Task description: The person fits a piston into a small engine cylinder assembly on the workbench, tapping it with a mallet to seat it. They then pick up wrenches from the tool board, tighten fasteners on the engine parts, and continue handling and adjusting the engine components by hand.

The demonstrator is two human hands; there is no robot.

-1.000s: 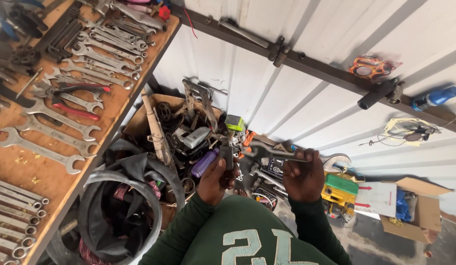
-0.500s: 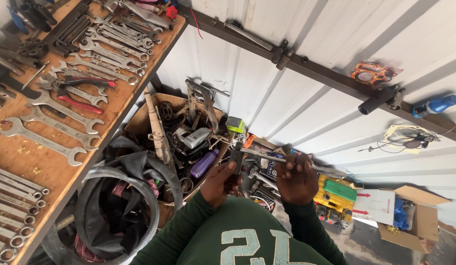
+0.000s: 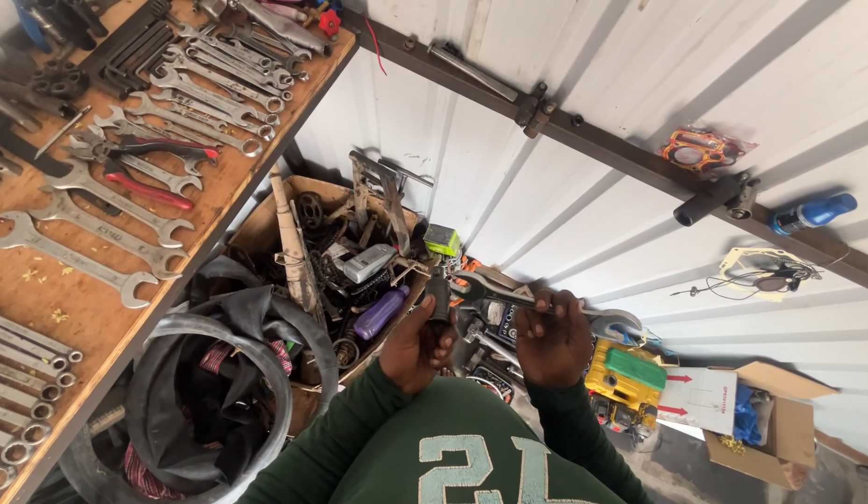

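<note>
Large spanner (image 3: 508,297) in right hand (image 3: 551,341), dark tool (image 3: 438,297) in left hand (image 3: 417,347)

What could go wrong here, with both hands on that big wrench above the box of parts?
The right hand holds a large wrench at mid-shaft over the crowded cardboard box; a slip might drop it onto the parts. The left hand pinches a small dark piece at the wrench's jaw, where fingers could get nipped.
</note>
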